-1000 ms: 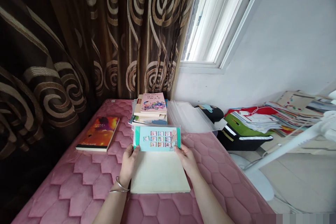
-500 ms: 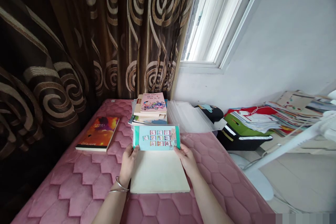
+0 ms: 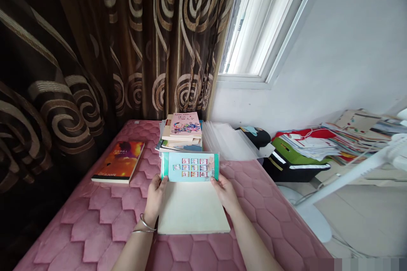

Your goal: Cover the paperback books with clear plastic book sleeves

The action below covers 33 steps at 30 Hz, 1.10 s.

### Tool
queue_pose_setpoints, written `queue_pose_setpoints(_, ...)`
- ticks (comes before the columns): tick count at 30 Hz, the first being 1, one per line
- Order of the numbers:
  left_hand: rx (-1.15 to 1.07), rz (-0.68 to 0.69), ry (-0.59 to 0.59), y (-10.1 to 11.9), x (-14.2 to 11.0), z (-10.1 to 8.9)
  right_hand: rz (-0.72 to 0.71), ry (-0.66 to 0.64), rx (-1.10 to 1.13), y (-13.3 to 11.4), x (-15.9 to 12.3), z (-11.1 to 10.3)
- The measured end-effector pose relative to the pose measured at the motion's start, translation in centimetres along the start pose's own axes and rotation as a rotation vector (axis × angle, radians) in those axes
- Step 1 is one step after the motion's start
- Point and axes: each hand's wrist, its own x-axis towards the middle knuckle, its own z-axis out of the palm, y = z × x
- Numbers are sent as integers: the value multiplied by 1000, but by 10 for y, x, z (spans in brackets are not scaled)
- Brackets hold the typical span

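In front of me on the pink bed lies a book with its pale blank page [image 3: 193, 211] facing up. Its light teal cover [image 3: 190, 168], printed with a grid of small pictures, is raised along the far side. What looks like clear plastic film shows along the cover's top edge. My left hand [image 3: 156, 190] pinches the cover's lower left corner, thumb on the front. At the lower right corner, my right hand [image 3: 225, 189] grips the cover the same way. The fingers behind the cover are hidden.
Behind the cover stands a stack of books [image 3: 186, 126] with a pink one on top. Clear plastic sheets [image 3: 229, 140] lie beside it. An orange book [image 3: 120, 161] rests on the quilted bed [image 3: 111, 216] at left. A white fan [image 3: 346, 178] stands at right, near a black and green box [image 3: 295, 159].
The teal cover has shifted very slightly, its right edge a little further right. Both hands keep their grip in nearly the same place.
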Motion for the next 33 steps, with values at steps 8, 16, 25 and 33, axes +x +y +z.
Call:
queue_pose_setpoints(8,32,4,-16,-4,1,0,82,-55,134,-14,-5,3)
queue_pose_setpoints(16,-36,-32,-10,0,0,1,49,-34,77,-6,-3,2)
queue_pose_setpoints(25,-42,-61,-10,-2,1,1,0,-26,-19,-5,0,1)
queue_pose_setpoints(33,5,-40,-10,-8,4,1,-3,-40,-44,1,3,-2)
